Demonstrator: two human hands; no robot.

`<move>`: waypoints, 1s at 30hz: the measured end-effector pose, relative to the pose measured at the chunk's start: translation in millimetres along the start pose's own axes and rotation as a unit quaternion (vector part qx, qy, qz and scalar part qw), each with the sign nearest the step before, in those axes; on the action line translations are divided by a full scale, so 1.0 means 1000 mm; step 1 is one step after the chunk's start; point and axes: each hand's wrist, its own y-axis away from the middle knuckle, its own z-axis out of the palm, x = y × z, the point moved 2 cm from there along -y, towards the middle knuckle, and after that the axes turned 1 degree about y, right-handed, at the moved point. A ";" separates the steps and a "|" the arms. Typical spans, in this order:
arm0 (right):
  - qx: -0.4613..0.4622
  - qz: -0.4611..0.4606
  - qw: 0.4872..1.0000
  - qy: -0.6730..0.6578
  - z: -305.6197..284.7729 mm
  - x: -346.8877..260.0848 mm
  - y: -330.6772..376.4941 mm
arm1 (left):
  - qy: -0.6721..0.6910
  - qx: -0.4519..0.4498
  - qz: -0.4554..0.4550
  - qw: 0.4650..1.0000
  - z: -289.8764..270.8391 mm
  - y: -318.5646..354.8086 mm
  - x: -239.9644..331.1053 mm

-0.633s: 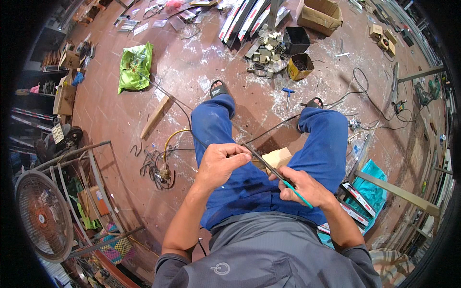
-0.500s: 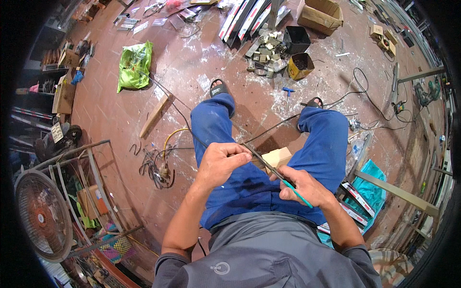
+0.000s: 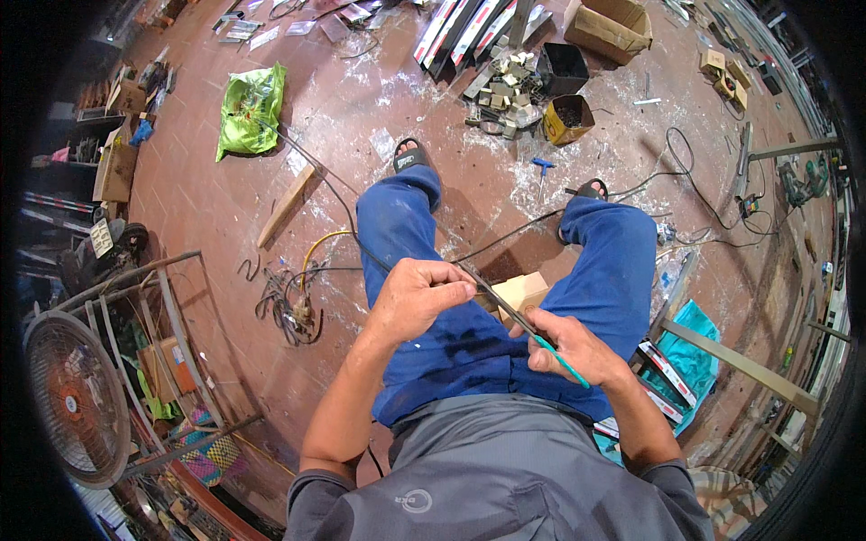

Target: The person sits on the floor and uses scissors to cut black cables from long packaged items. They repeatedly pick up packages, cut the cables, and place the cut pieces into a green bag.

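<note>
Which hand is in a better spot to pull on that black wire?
Probably the left hand: its fingers already pinch the black wire. The right hand is busy gripping the green-handled tool.

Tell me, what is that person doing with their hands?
A person in blue trousers sits over a red tiled floor. The left hand pinches a thin dark cable that runs off across the floor. The right hand holds a slim tool with a teal handle, its dark tip pointing at the left fingers. A small cardboard box lies between the knees.
</note>
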 end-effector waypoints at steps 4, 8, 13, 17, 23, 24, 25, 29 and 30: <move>-0.001 0.024 1.000 -0.004 -0.001 -0.002 -0.002 | 0.001 0.006 -0.010 1.000 0.000 -0.002 0.000; 0.001 0.027 1.000 -0.008 -0.002 -0.001 -0.003 | 0.002 0.011 -0.030 1.000 0.000 -0.004 -0.004; 0.004 0.022 1.000 -0.012 -0.004 -0.002 -0.004 | -0.008 0.014 -0.024 1.000 0.000 -0.005 -0.004; 0.011 0.022 1.000 -0.019 -0.003 -0.003 -0.004 | -0.050 -0.002 -0.033 0.998 -0.004 -0.007 -0.001; 0.019 0.039 0.998 -0.039 -0.001 0.002 -0.005 | -0.049 0.012 -0.008 0.999 -0.001 -0.008 0.000; 0.023 0.040 0.998 -0.046 0.000 0.003 -0.004 | -0.048 0.010 -0.019 0.999 -0.001 -0.008 -0.001; 0.020 0.043 0.998 -0.049 0.000 0.003 -0.004 | -0.046 0.008 -0.030 0.998 -0.002 -0.007 -0.002; 0.021 0.034 0.998 -0.050 0.001 0.018 -0.003 | -0.055 0.004 -0.036 0.998 0.000 -0.007 -0.003; 0.024 0.028 0.998 -0.047 0.001 0.022 -0.003 | -0.059 0.007 -0.038 0.998 0.001 -0.006 -0.002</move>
